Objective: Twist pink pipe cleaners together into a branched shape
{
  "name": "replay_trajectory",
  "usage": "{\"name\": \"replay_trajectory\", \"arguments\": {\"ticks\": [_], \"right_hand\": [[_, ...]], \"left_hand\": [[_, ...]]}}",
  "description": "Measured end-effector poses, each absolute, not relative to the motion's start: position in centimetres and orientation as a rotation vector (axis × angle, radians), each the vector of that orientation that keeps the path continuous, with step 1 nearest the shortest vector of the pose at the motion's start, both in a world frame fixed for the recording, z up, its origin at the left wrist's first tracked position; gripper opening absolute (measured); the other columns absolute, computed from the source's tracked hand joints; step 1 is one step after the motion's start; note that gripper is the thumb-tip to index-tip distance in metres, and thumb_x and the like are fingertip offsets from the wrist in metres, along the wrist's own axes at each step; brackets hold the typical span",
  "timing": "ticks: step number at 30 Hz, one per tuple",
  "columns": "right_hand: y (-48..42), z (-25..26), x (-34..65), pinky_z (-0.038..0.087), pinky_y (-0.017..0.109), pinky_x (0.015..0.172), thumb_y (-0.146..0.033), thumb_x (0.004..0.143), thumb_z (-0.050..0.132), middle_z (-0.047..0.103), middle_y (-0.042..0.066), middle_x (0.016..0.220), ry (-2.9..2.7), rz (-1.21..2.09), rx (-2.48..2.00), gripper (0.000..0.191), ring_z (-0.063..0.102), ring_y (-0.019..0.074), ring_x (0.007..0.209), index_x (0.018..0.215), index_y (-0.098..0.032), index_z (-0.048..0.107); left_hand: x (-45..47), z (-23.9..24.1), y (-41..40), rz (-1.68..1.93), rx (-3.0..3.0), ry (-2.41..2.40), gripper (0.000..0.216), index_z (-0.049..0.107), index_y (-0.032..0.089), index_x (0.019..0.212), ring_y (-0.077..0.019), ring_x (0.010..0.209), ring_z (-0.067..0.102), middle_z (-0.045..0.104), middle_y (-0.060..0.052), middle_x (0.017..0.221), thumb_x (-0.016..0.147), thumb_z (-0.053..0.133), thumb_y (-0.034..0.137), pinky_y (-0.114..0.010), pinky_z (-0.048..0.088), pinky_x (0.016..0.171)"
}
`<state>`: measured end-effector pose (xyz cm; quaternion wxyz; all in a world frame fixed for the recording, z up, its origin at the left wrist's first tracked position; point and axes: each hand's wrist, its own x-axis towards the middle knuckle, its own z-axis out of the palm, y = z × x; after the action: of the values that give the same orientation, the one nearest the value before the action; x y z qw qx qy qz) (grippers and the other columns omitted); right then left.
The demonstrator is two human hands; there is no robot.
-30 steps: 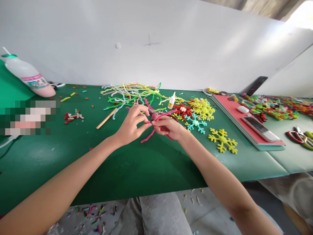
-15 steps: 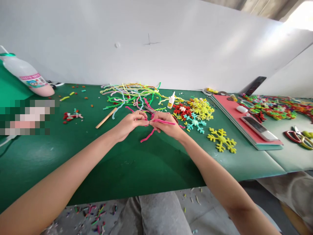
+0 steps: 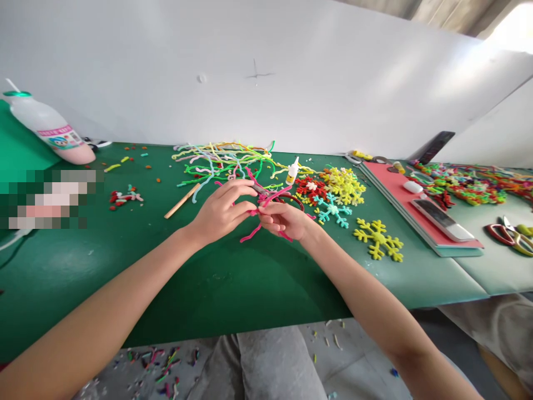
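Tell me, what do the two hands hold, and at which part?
Both the left hand and right hand pinch the pink pipe cleaners where the strands cross, near their middle.

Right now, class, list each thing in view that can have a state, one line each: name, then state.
Left hand: pinching the pink stems.
Right hand: gripping the pink stems.
Pink stems: bent, held between both hands.
Glue: upright, capped.
Bottle: leaning, lid on.
Scissors: lying flat on the mat, blades hard to read.
Phone: flat, screen dark.
Yellow snowflake: flat, finished.
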<state>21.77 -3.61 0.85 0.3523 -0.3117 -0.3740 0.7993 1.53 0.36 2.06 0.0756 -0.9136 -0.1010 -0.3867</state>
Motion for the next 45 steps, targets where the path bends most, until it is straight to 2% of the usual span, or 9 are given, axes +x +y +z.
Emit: {"name": "replay_trajectory", "arguments": {"ticks": [6,12,17,21,27,31,35,41,45], "right_hand": [[-3.6,0.6,21.7,0.018,0.017,0.035,-0.026,0.074,0.074,0.048,-0.007,0.049,-1.081,1.939,-0.777,0.031,0.030,0.0014,0.035,0.063,-0.016,0.046],[-4.2,1.0,21.5,0.018,0.018,0.037,-0.028,0.074,0.076,0.055,-0.005,0.052,-1.229,1.675,-0.828,0.031,0.036,0.0031,0.039,0.068,-0.017,0.048],[-4.4,1.0,21.2,0.023,0.019,0.039,-0.031,0.077,0.074,0.056,-0.004,0.054,-1.430,1.453,-0.795,0.030,0.038,0.0040,0.041,0.067,-0.017,0.050],[-4.4,0.8,21.1,0.027,0.020,0.040,-0.032,0.079,0.073,0.056,-0.004,0.055,-1.573,1.258,-0.797,0.029,0.038,0.0037,0.042,0.066,-0.016,0.053],[-4.5,0.8,21.0,0.038,0.019,0.039,-0.033,0.081,0.069,0.062,-0.002,0.058,-1.505,1.309,-0.802,0.024,0.056,0.0088,0.044,0.073,-0.016,0.054],[-4.7,0.8,20.6,0.051,0.023,0.048,-0.031,0.081,0.068,0.067,0.000,0.064,-1.392,1.445,-0.834,0.024,0.067,0.0142,0.053,0.074,-0.018,0.049],[-4.9,0.8,20.1,0.057,0.026,0.055,-0.029,0.078,0.069,0.069,0.000,0.067,-1.271,1.476,-0.816,0.026,0.069,0.0152,0.058,0.073,-0.018,0.046],[-5.1,0.4,19.3,0.060,0.032,0.070,-0.034,0.079,0.072,0.068,-0.001,0.071,-1.176,1.541,-0.741,0.027,0.070,0.0135,0.064,0.076,-0.018,0.050],[-4.5,0.6,20.6,0.056,0.031,0.083,-0.032,0.076,0.076,0.070,0.003,0.085,-1.474,1.416,-0.752,0.022,0.070,0.0151,0.082,0.085,-0.017,0.063]], "left_hand": [[1.8,2.3,0.1,-1.219,-2.918,-0.419,0.011,0.061,0.020,0.079,-0.0251,0.124,0.050,0.062,-0.007,0.109,0.089,0.059,0.019,-0.048,0.040,0.107],[2.0,2.7,-0.1,-1.260,-3.252,-0.880,0.023,0.056,0.019,0.067,-0.0261,0.117,0.048,0.057,-0.006,0.107,0.087,0.059,0.031,-0.050,0.034,0.108],[1.9,3.3,0.2,-1.210,-3.735,-1.412,0.021,0.060,0.018,0.062,-0.0226,0.101,0.052,0.051,-0.004,0.106,0.077,0.064,0.032,-0.040,0.045,0.090],[1.7,3.5,0.4,-1.246,-3.894,-1.668,0.017,0.063,0.018,0.060,-0.0177,0.089,0.053,0.050,-0.004,0.104,0.072,0.067,0.029,-0.035,0.046,0.082],[1.9,3.6,0.3,-1.421,-3.646,-1.528,0.025,0.065,0.018,0.068,-0.0188,0.091,0.055,0.054,-0.005,0.101,0.076,0.069,0.041,-0.036,0.048,0.086],[2.1,3.1,0.3,-1.550,-3.509,-1.385,0.032,0.063,0.016,0.066,-0.0202,0.093,0.057,0.056,-0.006,0.100,0.079,0.068,0.046,-0.036,0.050,0.085],[2.2,2.3,0.5,-1.768,-3.508,-1.313,0.039,0.065,0.018,0.083,-0.0209,0.094,0.058,0.062,-0.008,0.098,0.092,0.048,0.052,-0.038,0.049,0.087],[2.3,2.2,0.0,-1.826,-3.370,-1.188,0.026,0.061,0.018,0.074,-0.0233,0.109,0.056,0.062,-0.008,0.104,0.085,0.064,0.041,-0.039,0.046,0.094],[2.2,2.9,-0.3,-1.759,-3.349,-1.164,0.026,0.058,0.017,0.067,-0.0237,0.110,0.055,0.060,-0.007,0.102,0.085,0.063,0.035,-0.040,0.044,0.094]]}}
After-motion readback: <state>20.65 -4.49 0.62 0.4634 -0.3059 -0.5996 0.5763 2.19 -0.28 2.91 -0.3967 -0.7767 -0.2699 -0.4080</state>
